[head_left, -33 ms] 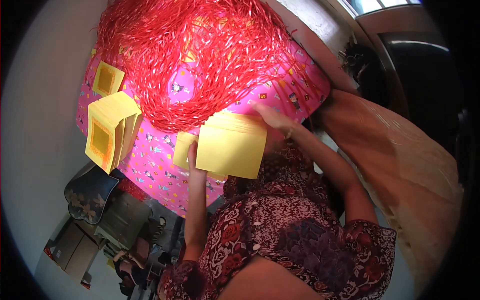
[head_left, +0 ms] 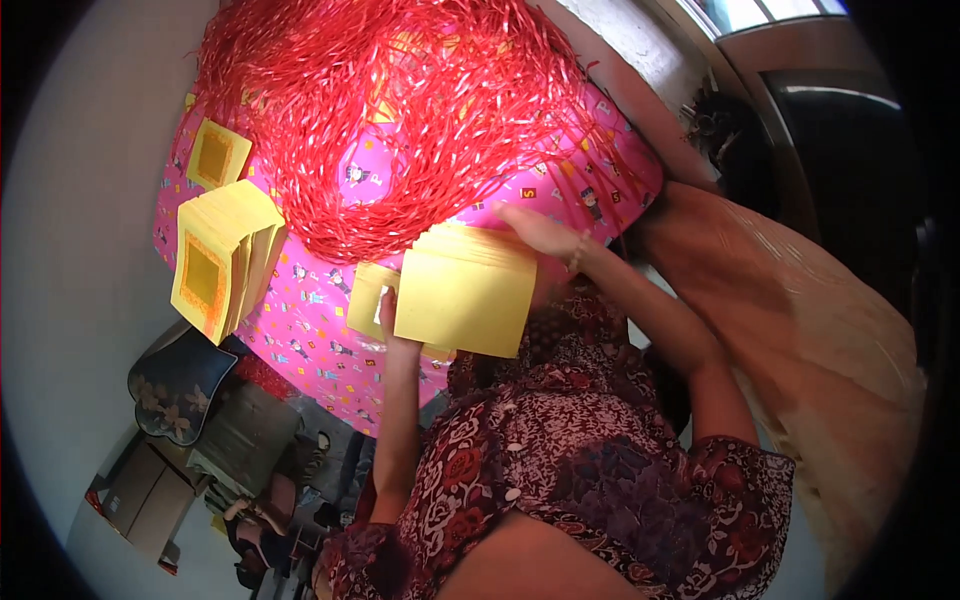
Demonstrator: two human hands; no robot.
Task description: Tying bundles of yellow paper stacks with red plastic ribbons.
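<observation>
A thick stack of yellow paper sheets (head_left: 466,300) lies tilted at the near edge of the pink table, its far edge slightly fanned. At the stack's left side is my left hand (head_left: 393,318), thumb upright along the edge and the other fingers hidden by the paper. A small white patch shows beside that thumb. My right hand (head_left: 541,232) is at the stack's far right corner, fingers stretched out and a little blurred, a bracelet on the wrist. More yellow paper (head_left: 368,290) lies partly under the stack, to the left.
A big heap of red shiny strips (head_left: 400,130) covers the table's far part. To the left stand a tall yellow paper stack (head_left: 236,245) with orange-framed squares and a smaller yellow piece (head_left: 216,155). The pink patterned tablecloth (head_left: 320,355) shows between them. A tan draped surface (head_left: 780,320) lies right.
My right hand has shifted slightly left and away from me along the stack's far edge. My left hand and the stack have barely moved.
</observation>
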